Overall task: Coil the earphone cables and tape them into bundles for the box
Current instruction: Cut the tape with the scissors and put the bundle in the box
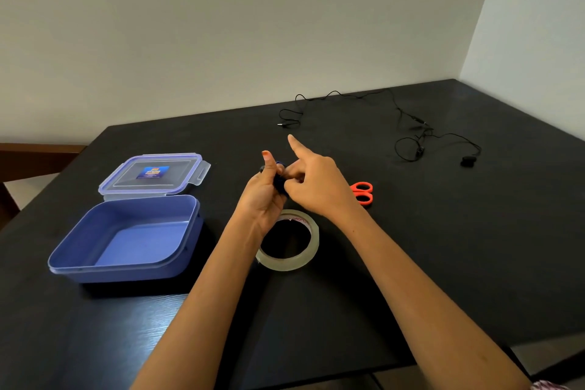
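Note:
Above the middle of the black table (443,247), my left hand (264,196) grips a small dark blue coiled cable bundle (279,182), thumb raised. My right hand (316,184) pinches the same bundle from the right, its index finger sticking straight out. Most of the bundle is hidden between the fingers. A roll of clear tape (289,241) lies flat just below the hands. At the left stands the open blue box (126,241), nothing inside, with its clear lid (153,174) lying behind it. A black earphone cable (408,123) sprawls uncoiled at the far right.
Orange-handled scissors (363,194) lie right of my right hand, partly hidden by it. A pale wall runs behind the table and turns a corner at the right. The table's front edge passes under my forearms.

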